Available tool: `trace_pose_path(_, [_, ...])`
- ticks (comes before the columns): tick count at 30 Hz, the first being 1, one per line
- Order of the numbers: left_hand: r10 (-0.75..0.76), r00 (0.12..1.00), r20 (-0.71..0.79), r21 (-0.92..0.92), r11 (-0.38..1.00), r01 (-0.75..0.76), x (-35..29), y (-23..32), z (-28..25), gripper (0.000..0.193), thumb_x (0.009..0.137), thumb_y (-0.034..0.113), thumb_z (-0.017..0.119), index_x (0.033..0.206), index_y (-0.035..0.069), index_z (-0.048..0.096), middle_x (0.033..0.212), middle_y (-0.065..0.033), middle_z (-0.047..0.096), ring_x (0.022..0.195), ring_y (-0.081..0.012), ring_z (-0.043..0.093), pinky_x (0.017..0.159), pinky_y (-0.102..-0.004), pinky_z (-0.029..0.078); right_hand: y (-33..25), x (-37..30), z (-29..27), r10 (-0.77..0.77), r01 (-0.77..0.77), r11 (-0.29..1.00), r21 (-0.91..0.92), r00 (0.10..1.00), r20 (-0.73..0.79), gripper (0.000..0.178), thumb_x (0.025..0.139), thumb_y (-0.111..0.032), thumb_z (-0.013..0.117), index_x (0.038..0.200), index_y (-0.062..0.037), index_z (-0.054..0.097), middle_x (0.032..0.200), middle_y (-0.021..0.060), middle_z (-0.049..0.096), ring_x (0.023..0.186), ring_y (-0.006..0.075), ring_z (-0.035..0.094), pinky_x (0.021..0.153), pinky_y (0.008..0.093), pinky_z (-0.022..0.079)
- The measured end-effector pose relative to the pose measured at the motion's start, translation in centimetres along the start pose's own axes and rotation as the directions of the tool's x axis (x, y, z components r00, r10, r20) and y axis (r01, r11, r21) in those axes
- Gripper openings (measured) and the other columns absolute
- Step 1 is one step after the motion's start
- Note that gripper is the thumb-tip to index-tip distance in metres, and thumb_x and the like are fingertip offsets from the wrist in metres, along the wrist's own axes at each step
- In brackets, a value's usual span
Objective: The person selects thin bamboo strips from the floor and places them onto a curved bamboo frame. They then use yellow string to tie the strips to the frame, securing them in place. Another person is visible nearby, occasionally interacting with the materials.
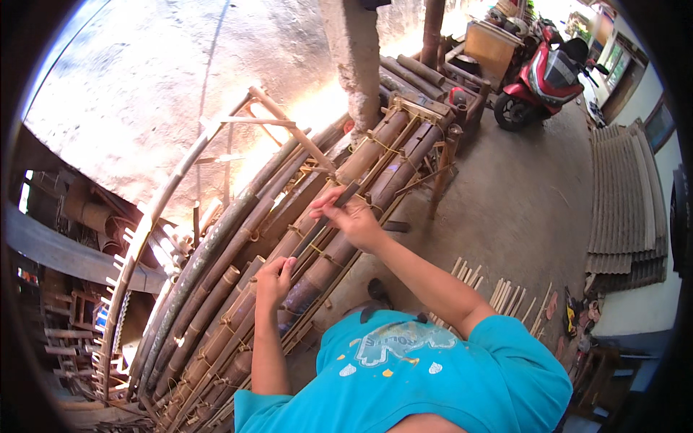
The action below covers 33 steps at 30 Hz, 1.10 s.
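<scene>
Head view: bamboo rack [238,238] runs diagonally from lower left to upper middle, long poles laid side by side and lashed with thin ties. Curved pole [155,209] arcs over its left edge.

Right hand [354,216] is over the upper-middle of the rack, fingers pinched tight on the top end of a dark strip [321,224]. Strip is thin and straight, lying along the poles, slanting down-left toward the other hand.

Left hand [273,280] sits lower on the rack, fingers curled closed at the strip's lower end, knuckles up. Can't tell if it grips the strip itself or a tie on the pole under it; contact point is hidden by the fingers.

Both forearms come in from the bottom, above a teal shirt [404,375].

Surroundings:
- concrete pillar [354,58] just behind the far end of the rack
- red scooter [545,76] upper right, well apart from the rack
- stack of corrugated sheets [624,202] against the right wall
- loose short sticks [505,292] on the floor right of the right forearm
- sandals [577,317] near the sticks, by the wall
- dark clutter of wood and bamboo pieces [65,289] at far left, details not readable
</scene>
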<state>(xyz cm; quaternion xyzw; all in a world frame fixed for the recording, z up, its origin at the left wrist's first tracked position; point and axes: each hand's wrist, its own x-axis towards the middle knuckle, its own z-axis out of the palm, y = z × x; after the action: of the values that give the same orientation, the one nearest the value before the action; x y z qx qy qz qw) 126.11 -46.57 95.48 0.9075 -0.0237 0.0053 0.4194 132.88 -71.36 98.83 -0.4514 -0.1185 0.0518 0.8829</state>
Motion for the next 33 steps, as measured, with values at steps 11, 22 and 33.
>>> trace_pose_path(11, [-0.013,0.994,0.107,0.002,1.000,0.013,8.2,2.6,5.6,0.029,0.097,0.026,0.061,0.091,-0.001,0.066,0.071,-0.0056,0.059,0.070,-0.0152,0.055,0.064,-0.0313,0.045,-1.1,5.2,-12.7,0.114,-0.150,0.858,-0.491,0.988,-0.103,0.026,0.100,-0.029,0.058,0.103,-0.0025,0.061,0.090,0.0041,0.065,0.082,0.0115,0.064,0.072,0.0258,0.053])
trace_pose_path(22, [0.131,0.985,0.108,0.125,0.982,-0.144,23.9,12.6,20.6,0.025,0.090,0.024,0.066,0.102,0.004,0.071,0.093,-0.0222,0.068,0.087,-0.0380,0.067,0.077,-0.0417,0.051,-5.5,2.3,-28.3,0.400,-0.526,0.799,-0.291,0.827,-0.395,0.035,0.102,-0.035,0.051,0.091,-0.0031,0.060,0.079,0.0025,0.060,0.066,0.0088,0.057,0.062,0.0260,0.051])
trace_pose_path(33, [-0.016,0.996,0.091,0.223,0.975,-0.005,27.1,14.4,26.4,0.023,0.089,0.025,0.065,0.100,0.005,0.072,0.092,-0.0218,0.069,0.089,-0.0405,0.066,0.079,-0.0460,0.052,-3.9,5.0,-33.2,0.683,-0.676,0.694,-0.249,0.727,-0.069,0.029,0.102,-0.032,0.052,0.097,-0.0050,0.063,0.082,0.0011,0.061,0.070,0.0093,0.058,0.066,0.0252,0.051])
